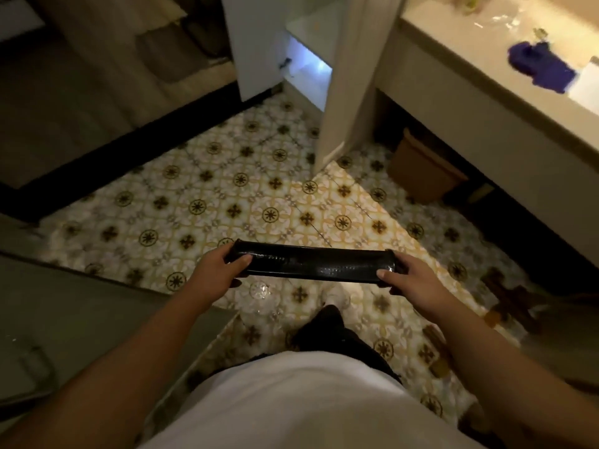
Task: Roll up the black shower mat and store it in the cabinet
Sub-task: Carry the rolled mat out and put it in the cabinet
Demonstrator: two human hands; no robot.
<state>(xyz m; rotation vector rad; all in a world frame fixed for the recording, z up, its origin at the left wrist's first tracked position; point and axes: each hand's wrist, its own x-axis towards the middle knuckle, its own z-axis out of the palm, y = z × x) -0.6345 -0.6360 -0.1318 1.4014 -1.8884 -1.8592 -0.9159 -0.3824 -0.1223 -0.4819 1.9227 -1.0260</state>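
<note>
The black shower mat [312, 262] is rolled into a tight shiny tube and held level over the patterned tile floor. My left hand [217, 270] grips its left end and my right hand [410, 280] grips its right end, thumbs on top. Ahead, at the top centre, the white cabinet [308, 72] stands with its door [348, 76] swung open toward me, showing a lit lower shelf inside.
A vanity counter [486, 69] with a blue cloth [539, 64] runs along the right. A brown bin [424, 170] sits under it. A dark threshold strip [129, 147] crosses the floor at left. Brown objects lie on the tiles at lower right [509, 293].
</note>
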